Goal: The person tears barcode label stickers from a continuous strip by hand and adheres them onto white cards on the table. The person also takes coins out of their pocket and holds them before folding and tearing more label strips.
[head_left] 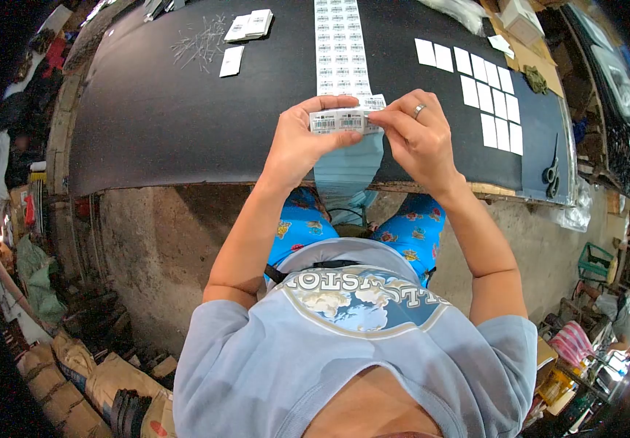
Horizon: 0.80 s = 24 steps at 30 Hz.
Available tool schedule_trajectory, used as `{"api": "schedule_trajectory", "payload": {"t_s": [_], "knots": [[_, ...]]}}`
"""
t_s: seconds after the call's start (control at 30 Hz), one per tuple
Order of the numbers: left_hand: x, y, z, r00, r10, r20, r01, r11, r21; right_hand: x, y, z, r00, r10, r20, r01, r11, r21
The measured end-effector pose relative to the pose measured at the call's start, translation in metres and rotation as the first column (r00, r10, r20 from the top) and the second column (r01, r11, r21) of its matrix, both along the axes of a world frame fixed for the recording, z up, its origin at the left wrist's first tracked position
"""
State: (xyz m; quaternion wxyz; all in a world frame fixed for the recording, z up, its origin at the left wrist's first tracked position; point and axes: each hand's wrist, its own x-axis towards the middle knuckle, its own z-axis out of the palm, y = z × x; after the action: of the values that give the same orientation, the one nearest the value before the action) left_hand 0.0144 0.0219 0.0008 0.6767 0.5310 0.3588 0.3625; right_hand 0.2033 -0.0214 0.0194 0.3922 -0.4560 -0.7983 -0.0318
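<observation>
While L hand (291, 146), half-curled, holds label strip (335, 122) btwn thumb & fingers, R hand (423, 139), nearly closed, pinches strip's R end.

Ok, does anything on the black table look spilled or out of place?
Mainly the thin strands at the far left: they lie loosely scattered, crossing every way, whereas the white cards on the right sit in rows. Possibly deliberate.

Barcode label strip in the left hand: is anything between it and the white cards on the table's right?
Only the right hand stands between the label strip and the white cards; nothing else visible lies on the black tabletop between them.
</observation>
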Motion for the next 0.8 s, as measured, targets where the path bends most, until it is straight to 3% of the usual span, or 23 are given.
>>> {"api": "schedule_trajectory", "payload": {"t_s": [0.3,0.53,0.6,0.67,0.73,0.8], "knots": [[-0.002,0.001,0.000,0.996,0.036,-0.081,-0.035,0.999,0.021,-0.001,-0.008,-0.007,0.999,0.029,0.037,-0.033,0.994,0.107],[-0.003,0.001,-0.005,0.999,0.018,-0.033,-0.018,1.000,-0.023,0.000,-0.027,-0.011,0.992,0.040,0.117,-0.060,0.982,0.179],[-0.003,0.001,0.000,0.986,0.055,-0.157,-0.049,0.998,0.043,0.003,-0.030,-0.009,0.995,0.038,0.097,-0.054,0.983,0.176],[-0.004,0.001,-0.002,0.988,0.042,-0.147,-0.038,0.999,0.036,0.015,-0.034,0.001,0.999,0.040,-0.010,-0.039,0.997,0.071],[-0.004,-0.002,-0.003,0.991,0.035,-0.128,-0.035,0.999,0.004,0.046,-0.028,0.014,0.985,-0.032,-0.167,-0.003,0.979,-0.205],[-0.006,-0.002,-0.003,0.993,-0.026,-0.117,0.024,1.000,-0.015,0.104,-0.016,0.021,0.984,-0.031,-0.175,-0.057,0.877,-0.477]]}}
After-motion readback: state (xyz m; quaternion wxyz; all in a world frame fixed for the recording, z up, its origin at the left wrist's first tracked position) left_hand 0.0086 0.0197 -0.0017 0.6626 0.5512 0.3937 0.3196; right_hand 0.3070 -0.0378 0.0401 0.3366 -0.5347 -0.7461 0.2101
